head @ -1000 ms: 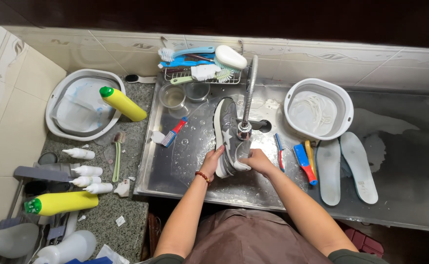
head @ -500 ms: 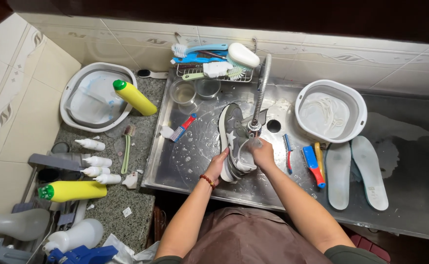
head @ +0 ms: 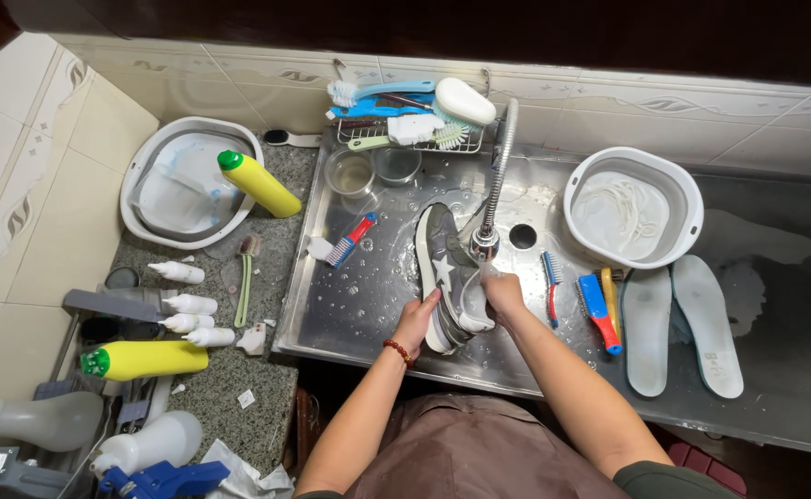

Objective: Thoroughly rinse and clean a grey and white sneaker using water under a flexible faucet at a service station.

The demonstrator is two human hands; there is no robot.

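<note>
At the centre of the frame, a grey sneaker (head: 449,275) with a white star lies on its side in the steel sink (head: 369,296), just under the flexible faucet (head: 495,176). The left hand (head: 417,320) grasps its heel end from the lower left, fingers wrapped on the sole edge. The right hand (head: 501,290) presses against the shoe's opening just below the spout; whether it is clenched on anything I cannot tell. Brushes (head: 596,310) and two insoles (head: 678,323) lie to the right, below a white basin (head: 634,207).

1 shoe (head: 447,277), 2 insoles (head: 647,328) (pale), 2 basins (head: 692,199).
</note>
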